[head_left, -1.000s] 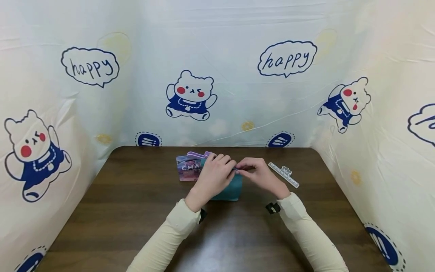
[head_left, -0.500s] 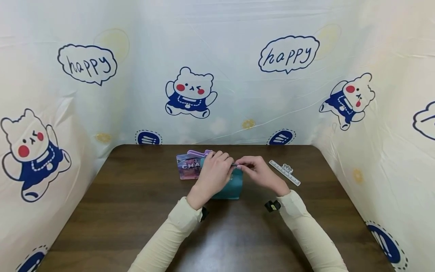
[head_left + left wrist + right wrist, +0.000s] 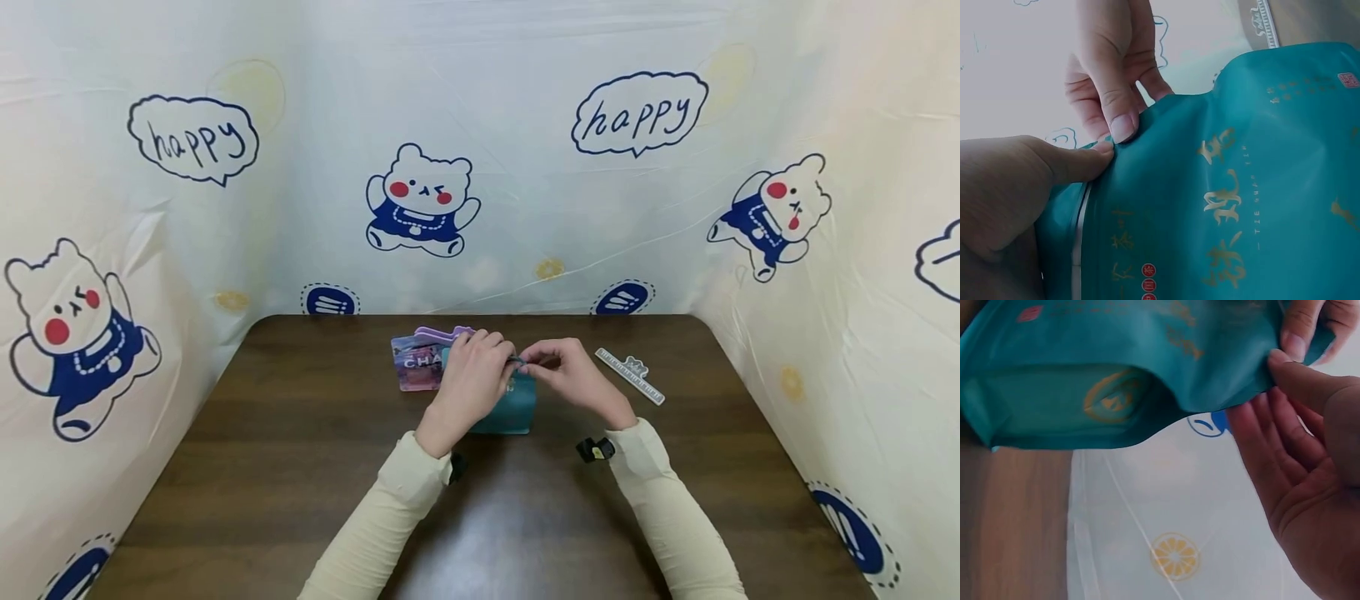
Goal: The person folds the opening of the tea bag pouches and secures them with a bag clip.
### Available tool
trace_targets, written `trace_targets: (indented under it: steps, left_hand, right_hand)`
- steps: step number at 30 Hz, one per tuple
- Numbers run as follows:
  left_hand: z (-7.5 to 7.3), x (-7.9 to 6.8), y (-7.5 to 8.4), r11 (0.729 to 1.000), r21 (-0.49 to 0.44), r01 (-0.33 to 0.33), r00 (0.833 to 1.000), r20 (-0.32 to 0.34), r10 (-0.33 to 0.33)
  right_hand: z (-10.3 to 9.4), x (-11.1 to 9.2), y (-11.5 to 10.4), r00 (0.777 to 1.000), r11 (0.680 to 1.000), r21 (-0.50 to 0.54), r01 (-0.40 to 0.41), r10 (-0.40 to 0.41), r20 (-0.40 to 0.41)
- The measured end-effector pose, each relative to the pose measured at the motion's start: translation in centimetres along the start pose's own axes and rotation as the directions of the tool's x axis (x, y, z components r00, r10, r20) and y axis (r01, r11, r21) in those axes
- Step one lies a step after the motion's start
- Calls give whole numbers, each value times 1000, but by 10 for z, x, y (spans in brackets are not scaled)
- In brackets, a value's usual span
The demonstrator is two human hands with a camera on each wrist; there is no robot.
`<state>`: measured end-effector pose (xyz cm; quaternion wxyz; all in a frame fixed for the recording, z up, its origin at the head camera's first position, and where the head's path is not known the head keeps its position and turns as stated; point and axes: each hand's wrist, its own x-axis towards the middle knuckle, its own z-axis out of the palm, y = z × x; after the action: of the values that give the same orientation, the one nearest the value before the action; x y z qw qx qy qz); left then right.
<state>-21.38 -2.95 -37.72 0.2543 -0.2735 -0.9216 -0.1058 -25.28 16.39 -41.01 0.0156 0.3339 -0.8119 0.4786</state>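
A teal tea pouch (image 3: 1260, 169) with gold characters stands upright between my hands. Its top edge runs along a pale strip in the left wrist view, and its folded bottom shows in the right wrist view. My left hand (image 3: 474, 379) grips the pouch's top from the left, thumb on the front face. At the right end of that edge, my right hand (image 3: 573, 377) pinches the pouch between thumb and fingers. Both thumb tips lie side by side in the left wrist view. Most of the pouch's upper part is hidden behind my left hand in the head view.
A purple-blue printed packet (image 3: 417, 367) marked "CHA" lies left of the pouch, with a purple wavy-edged piece (image 3: 435, 335) behind it. To the right lies a white ruler-like strip (image 3: 632, 377) with a crown-shaped ornament. A patterned cloth (image 3: 510, 208) hangs behind the brown table (image 3: 262, 467).
Both hands stay at the pouch's top edge; the right fingers shift slightly along its right end. The head view has tilted a little, and the packet and strip have not moved.
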Motion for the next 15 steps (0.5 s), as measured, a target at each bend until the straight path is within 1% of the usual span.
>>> trace_targets:
  steps: [3, 8, 15]
  left_hand:
    - [0, 0, -1, 1000, -11, 9, 1000, 4, -9]
    - [2, 0, -2, 999, -24, 22, 1000, -13, -22]
    - [3, -3, -2, 998, -29, 52, 999, -8, -52]
  right_hand:
    - [-1, 3, -2, 1000, 1000, -13, -11, 11, 12]
    - [-3, 5, -7, 999, 999, -27, -33, 34, 30]
    - [0, 5, -11, 998, 997, -45, -57, 58, 27]
